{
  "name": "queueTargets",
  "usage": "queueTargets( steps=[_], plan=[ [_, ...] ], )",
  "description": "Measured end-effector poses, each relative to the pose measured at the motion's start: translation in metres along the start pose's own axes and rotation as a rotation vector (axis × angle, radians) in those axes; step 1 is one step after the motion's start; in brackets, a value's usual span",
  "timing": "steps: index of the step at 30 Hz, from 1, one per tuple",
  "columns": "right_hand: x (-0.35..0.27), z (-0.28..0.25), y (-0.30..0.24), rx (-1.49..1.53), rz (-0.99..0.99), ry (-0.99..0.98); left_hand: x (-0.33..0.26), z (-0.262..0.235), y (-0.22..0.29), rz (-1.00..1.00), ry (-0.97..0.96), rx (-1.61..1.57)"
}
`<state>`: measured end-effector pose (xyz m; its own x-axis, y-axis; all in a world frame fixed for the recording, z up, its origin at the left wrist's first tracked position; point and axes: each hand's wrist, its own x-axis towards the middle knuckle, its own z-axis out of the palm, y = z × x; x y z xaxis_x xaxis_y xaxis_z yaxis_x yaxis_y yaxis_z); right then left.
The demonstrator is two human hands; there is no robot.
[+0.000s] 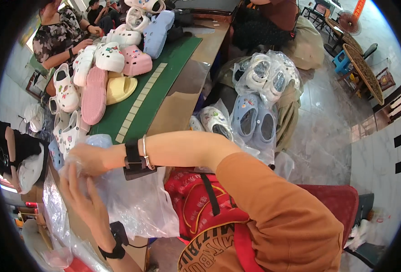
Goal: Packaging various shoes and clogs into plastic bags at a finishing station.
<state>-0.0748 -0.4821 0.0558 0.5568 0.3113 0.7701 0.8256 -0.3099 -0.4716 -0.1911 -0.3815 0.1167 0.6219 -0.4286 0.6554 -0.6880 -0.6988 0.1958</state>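
Both left hand (pixel 83 192) and right hand (pixel 90 159) meet at eight o'clock, the left straight-fingered; I cannot tell whether either grip is clenched. A crinkled, translucent plastic bag (pixel 139 206) spreads at seven; rounded, perforated clogs (pixel 110 55) heap at ten on the green worktop (pixel 165 86).

Observed far to the right of the fingers (pixel 73 183) and beyond them: a round fan (pixel 349 22), a blue stool (pixel 341 61), a brown oval tabletop (pixel 363 75). Nearer, also rightward: a red chair (pixel 342 198).
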Motion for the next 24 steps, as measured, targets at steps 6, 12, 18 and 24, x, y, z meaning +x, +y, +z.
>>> queueTargets(
  steps=[6, 12, 18, 24],
  plan=[
    [0.014, -0.134, -0.004, -0.121, -0.021, 0.25, 0.0, -0.011, 0.011, 0.278, 0.257, 0.011],
    [-0.066, -0.32, -0.06, -0.001, 0.433, 0.498, -0.065, 0.052, 0.0, -0.134, -0.523, 0.032],
    [-0.162, -0.486, -0.025, -0.58, 0.411, 0.547, -0.113, 0.083, -0.023, -0.361, -0.97, 0.122],
    [-0.373, -0.619, 0.048, 0.029, 0.838, 0.943, -0.129, 0.091, -0.031, -0.385, -0.863, -0.031]
  ],
)
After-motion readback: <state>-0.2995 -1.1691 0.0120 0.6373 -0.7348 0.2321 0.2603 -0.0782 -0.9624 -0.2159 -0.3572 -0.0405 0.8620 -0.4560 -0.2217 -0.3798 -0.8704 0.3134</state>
